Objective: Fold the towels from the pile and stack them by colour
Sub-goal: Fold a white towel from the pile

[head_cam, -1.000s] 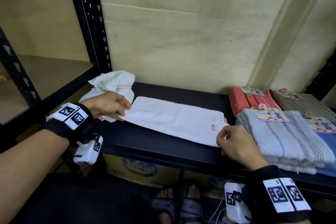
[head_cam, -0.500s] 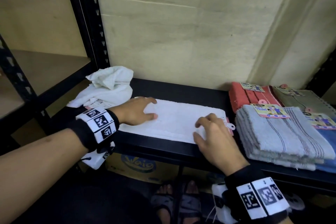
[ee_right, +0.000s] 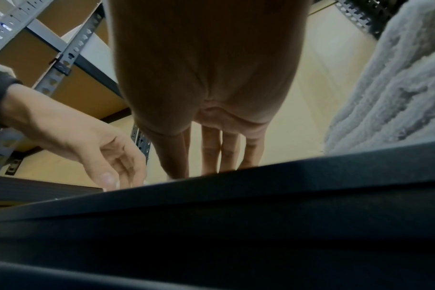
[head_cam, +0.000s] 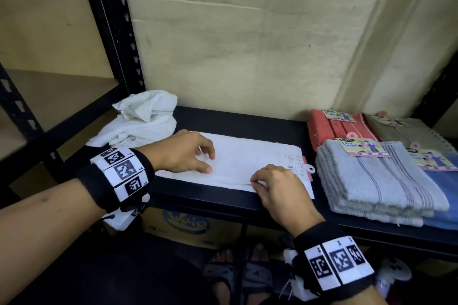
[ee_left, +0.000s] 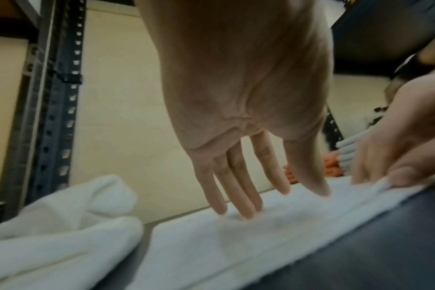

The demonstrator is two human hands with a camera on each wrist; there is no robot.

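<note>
Two hands were on the shelf (head_cam: 223, 119): left hand (head_cam: 182, 152), right hand (head_cam: 280, 188). Two white towels: one flat (head_cam: 247, 158), one crumpled (head_cam: 143, 119). Four folded stacks: red (head_cam: 329, 131), olive (head_cam: 401, 131), grey (head_cam: 376, 181), blue (head_cam: 443, 186).

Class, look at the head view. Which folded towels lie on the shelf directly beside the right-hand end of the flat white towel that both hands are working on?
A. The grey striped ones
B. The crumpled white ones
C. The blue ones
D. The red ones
A: the grey striped towels lie next to the tagged right end of the flat white towel, while the red towels sit further back by the wall.
</note>
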